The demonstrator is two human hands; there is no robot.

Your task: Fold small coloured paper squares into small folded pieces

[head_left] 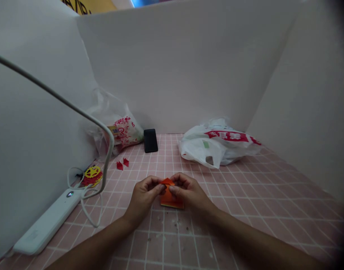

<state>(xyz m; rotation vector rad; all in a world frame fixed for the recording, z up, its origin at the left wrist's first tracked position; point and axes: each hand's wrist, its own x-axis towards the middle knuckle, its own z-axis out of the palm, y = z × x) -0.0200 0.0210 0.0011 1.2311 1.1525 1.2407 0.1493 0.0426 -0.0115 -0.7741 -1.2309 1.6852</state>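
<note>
Both hands meet over the pink checked table (245, 202), near its middle. My left hand (145, 195) and my right hand (189, 191) each pinch a small folded piece of orange paper (168, 182) between thumb and fingers. Under them lies a flat stack of orange paper squares (170, 201). The fingers of both hands are curled tight on the paper.
Two small red paper shapes (123, 164) lie to the left. Red and yellow paper cuttings (91, 175) sit by a white power bank (45, 222) with a white cable (90, 202). A black phone (150, 140) and two plastic bags (217, 144) (118, 129) stand at the back. White boards wall the table.
</note>
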